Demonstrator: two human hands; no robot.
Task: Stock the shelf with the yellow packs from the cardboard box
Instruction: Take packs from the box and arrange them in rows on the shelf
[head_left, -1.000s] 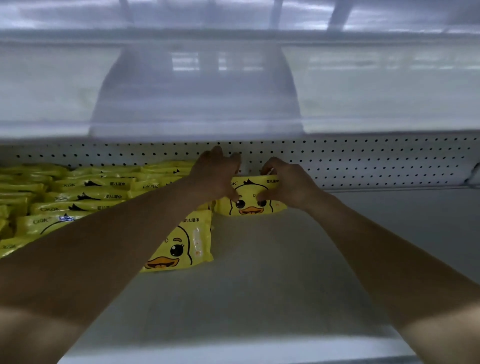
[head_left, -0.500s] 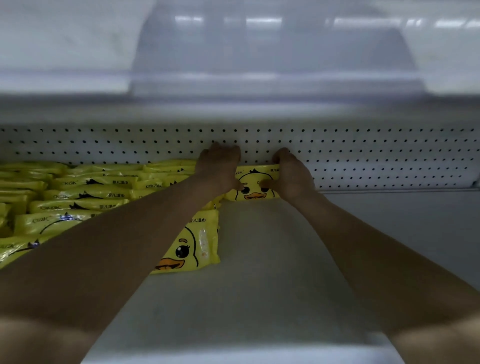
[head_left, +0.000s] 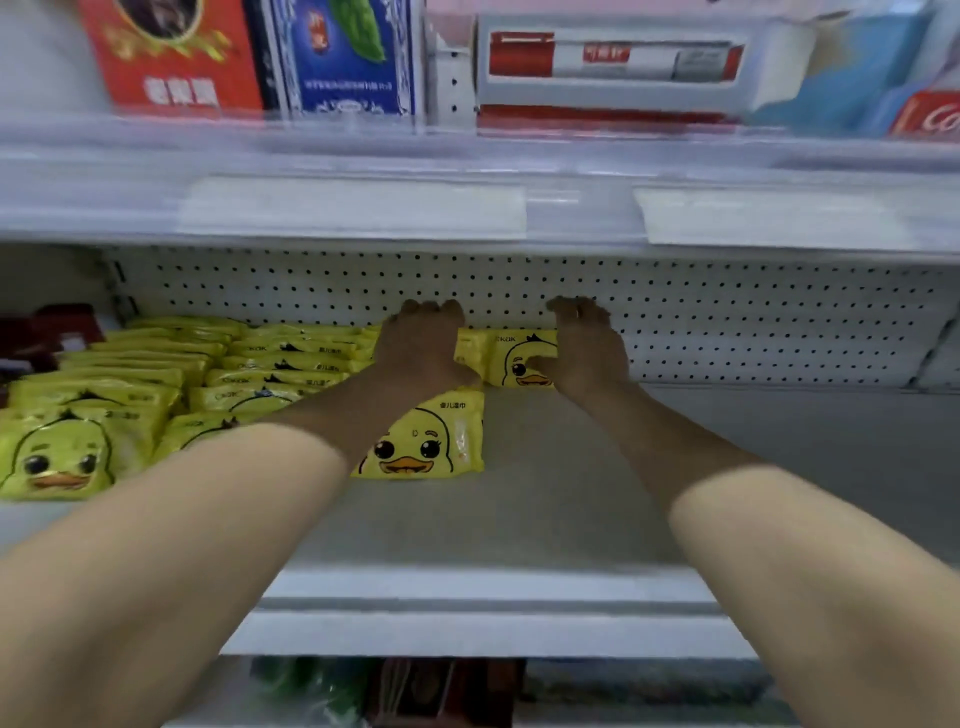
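Deep on the white shelf (head_left: 571, 499), a yellow duck-face pack (head_left: 506, 358) stands against the pegboard back wall. My left hand (head_left: 423, 343) grips its left end and my right hand (head_left: 587, 348) grips its right end, fingers curled over the top and the right thumb on its face. Just in front of it, another yellow pack (head_left: 431, 441) lies flat, partly under my left forearm. Rows of the same yellow packs (head_left: 260, 364) fill the shelf's left side. The cardboard box is out of view.
The pegboard (head_left: 727, 312) closes the back. The shelf above overhangs with a clear price rail (head_left: 467, 208) and carries a red box (head_left: 171, 52), a blue box (head_left: 348, 52) and a white-red box (head_left: 613, 62). Dark goods (head_left: 389, 691) sit on the shelf below.
Both hands have pushed the pack back until it stands at the pegboard. The view has pulled back and lifted, so the goods on the upper shelf now show.
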